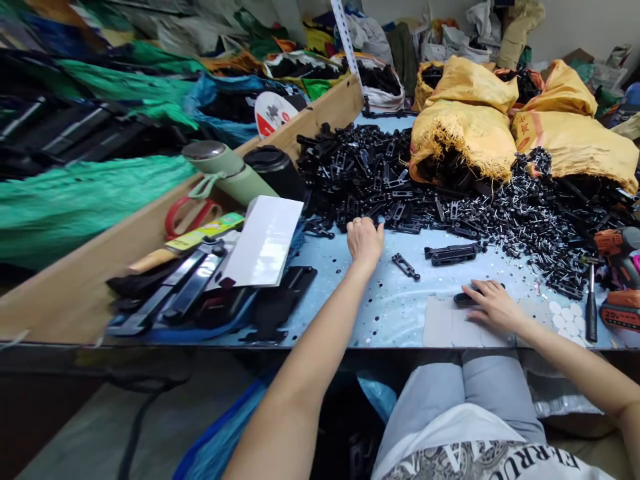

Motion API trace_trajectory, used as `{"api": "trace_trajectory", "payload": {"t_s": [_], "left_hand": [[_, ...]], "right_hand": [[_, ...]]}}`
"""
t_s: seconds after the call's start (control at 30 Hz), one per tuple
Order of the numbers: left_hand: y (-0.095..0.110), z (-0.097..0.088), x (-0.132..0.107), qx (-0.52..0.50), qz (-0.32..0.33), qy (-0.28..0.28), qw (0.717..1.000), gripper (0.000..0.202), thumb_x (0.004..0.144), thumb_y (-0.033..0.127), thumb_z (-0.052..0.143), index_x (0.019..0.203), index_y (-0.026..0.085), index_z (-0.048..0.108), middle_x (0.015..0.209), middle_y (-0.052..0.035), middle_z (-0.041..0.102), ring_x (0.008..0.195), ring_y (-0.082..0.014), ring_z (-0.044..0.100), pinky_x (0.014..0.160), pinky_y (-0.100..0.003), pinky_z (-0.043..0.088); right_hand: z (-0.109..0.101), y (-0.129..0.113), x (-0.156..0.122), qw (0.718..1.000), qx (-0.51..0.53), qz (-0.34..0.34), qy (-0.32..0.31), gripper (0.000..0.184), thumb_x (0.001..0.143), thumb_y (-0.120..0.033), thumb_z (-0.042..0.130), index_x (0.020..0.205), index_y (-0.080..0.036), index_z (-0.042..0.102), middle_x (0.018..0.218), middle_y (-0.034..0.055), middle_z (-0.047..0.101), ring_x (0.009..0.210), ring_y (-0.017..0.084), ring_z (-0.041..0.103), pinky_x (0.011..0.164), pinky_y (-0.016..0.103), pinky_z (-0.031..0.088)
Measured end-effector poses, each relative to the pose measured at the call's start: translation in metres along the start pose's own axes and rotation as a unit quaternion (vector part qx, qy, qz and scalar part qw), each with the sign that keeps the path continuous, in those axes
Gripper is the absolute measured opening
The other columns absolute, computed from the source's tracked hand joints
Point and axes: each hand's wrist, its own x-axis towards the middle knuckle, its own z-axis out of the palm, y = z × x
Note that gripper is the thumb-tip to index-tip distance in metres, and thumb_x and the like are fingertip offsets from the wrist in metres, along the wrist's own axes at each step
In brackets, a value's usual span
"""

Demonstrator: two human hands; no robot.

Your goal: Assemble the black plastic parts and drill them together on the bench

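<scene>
My left hand [365, 240] is at the front edge of a heap of black plastic parts [370, 167], back of the hand up. Its fingers are curled in; what they hold, if anything, is hidden. My right hand [493, 305] rests low over a pale flat pad [445, 323], with thumb and fingers around a short black plastic part [466, 298] whose left end sticks out. Between the hands lie a slotted black link [405, 266] and a longer stacked black assembly [453, 254].
Small pins [525, 213] spread from yellow sacks [463, 133]. At right are a hammer [591, 300], an orange drill [620, 253] and white discs [565, 319]. To the left are a white card [267, 241], a green flask [227, 170], red-handled scissors [187, 217] and a wooden side board [100, 277].
</scene>
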Motion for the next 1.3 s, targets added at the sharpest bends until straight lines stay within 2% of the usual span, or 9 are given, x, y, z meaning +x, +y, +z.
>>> {"api": "trace_trajectory", "payload": {"t_s": [0.17, 0.33, 0.47, 0.6, 0.8, 1.0, 1.17, 1.23, 1.3], "left_hand": [[0.008, -0.008, -0.057, -0.022, 0.109, 0.040, 0.993, 0.036, 0.090, 0.044, 0.036, 0.072, 0.018, 0.054, 0.082, -0.0136, 0.058, 0.088, -0.0271, 0.052, 0.081, -0.039, 0.039], [-0.012, -0.021, -0.081, -0.032, -0.024, 0.098, 0.994, 0.029, 0.092, 0.030, 0.030, 0.094, 0.015, 0.055, 0.098, -0.0152, 0.059, 0.098, -0.0262, 0.051, 0.088, -0.038, 0.038], [-0.031, -0.037, -0.121, 0.021, -0.021, -0.026, 0.999, 0.027, 0.085, 0.028, 0.040, 0.103, 0.014, 0.055, 0.101, -0.0147, 0.059, 0.103, -0.0276, 0.052, 0.088, -0.038, 0.041], [-0.017, -0.040, -0.168, 0.105, -0.023, -0.147, 0.983, 0.034, 0.084, 0.041, 0.043, 0.092, 0.013, 0.059, 0.092, -0.0174, 0.060, 0.094, -0.0336, 0.055, 0.076, -0.042, 0.044], [0.009, -0.036, -0.172, 0.119, -0.010, -0.117, 0.986, 0.038, 0.093, 0.034, 0.027, 0.102, 0.010, 0.056, 0.092, -0.0181, 0.059, 0.089, -0.0300, 0.056, 0.073, -0.038, 0.043], [0.002, -0.031, -0.181, 0.142, 0.019, -0.152, 0.978, 0.038, 0.085, 0.044, 0.045, 0.099, 0.011, 0.059, 0.103, -0.0198, 0.056, 0.098, -0.0345, 0.050, 0.075, -0.043, 0.043], [-0.011, -0.027, -0.190, -0.035, 0.017, -0.041, 0.998, 0.019, 0.078, 0.033, 0.057, 0.087, 0.017, 0.059, 0.103, -0.0147, 0.059, 0.107, -0.0312, 0.051, 0.088, -0.046, 0.042], [0.002, -0.023, -0.188, -0.178, 0.024, 0.020, 0.984, 0.022, 0.078, 0.038, 0.059, 0.086, 0.017, 0.058, 0.099, -0.0116, 0.062, 0.102, -0.0260, 0.056, 0.089, -0.041, 0.045], [0.026, -0.017, -0.185, -0.317, 0.025, 0.002, 0.948, 0.027, 0.081, 0.042, 0.056, 0.092, 0.017, 0.059, 0.089, -0.0072, 0.064, 0.084, -0.0192, 0.061, 0.078, -0.034, 0.051]], "right_hand": [[0.004, -0.010, -0.013, 1.000, 0.010, 0.005, -0.001, 0.042, 0.094, -0.040, 0.040, 0.129, -0.020, 0.052, 0.126, 0.0126, 0.054, 0.109, 0.026, 0.052, 0.092, 0.042, 0.042], [0.009, -0.007, -0.019, 1.000, 0.020, -0.006, 0.000, 0.041, 0.094, -0.038, 0.040, 0.131, -0.022, 0.050, 0.127, 0.0115, 0.054, 0.111, 0.026, 0.050, 0.092, 0.044, 0.041], [0.011, -0.008, -0.024, 0.999, 0.033, 0.001, 0.007, 0.045, 0.093, -0.039, 0.043, 0.135, -0.024, 0.045, 0.130, 0.0114, 0.052, 0.115, 0.027, 0.048, 0.094, 0.044, 0.040], [0.010, -0.010, -0.016, 0.997, 0.081, 0.013, 0.009, 0.044, 0.092, -0.041, 0.044, 0.133, -0.024, 0.048, 0.115, 0.0117, 0.059, 0.108, 0.027, 0.052, 0.092, 0.045, 0.040], [0.001, -0.010, 0.000, 0.947, 0.294, 0.100, 0.089, 0.047, 0.092, -0.045, 0.042, 0.134, -0.023, 0.047, 0.107, 0.0093, 0.062, 0.096, 0.021, 0.058, 0.086, 0.036, 0.045], [0.000, -0.007, -0.006, 0.900, 0.388, 0.162, 0.115, 0.049, 0.088, -0.046, 0.049, 0.130, -0.022, 0.051, 0.118, 0.0103, 0.060, 0.101, 0.022, 0.058, 0.091, 0.039, 0.044], [0.005, 0.001, -0.014, 0.867, 0.440, 0.197, 0.123, 0.051, 0.085, -0.048, 0.053, 0.129, -0.024, 0.052, 0.120, 0.0098, 0.059, 0.095, 0.020, 0.061, 0.090, 0.041, 0.047], [0.004, -0.002, -0.012, 0.849, 0.471, 0.203, 0.126, 0.052, 0.084, -0.049, 0.054, 0.129, -0.024, 0.052, 0.117, 0.0095, 0.059, 0.088, 0.019, 0.063, 0.085, 0.040, 0.051], [0.001, -0.011, -0.005, 0.824, 0.512, 0.207, 0.126, 0.054, 0.083, -0.050, 0.054, 0.130, -0.024, 0.051, 0.111, 0.0083, 0.060, 0.079, 0.017, 0.064, 0.077, 0.038, 0.054]]}}
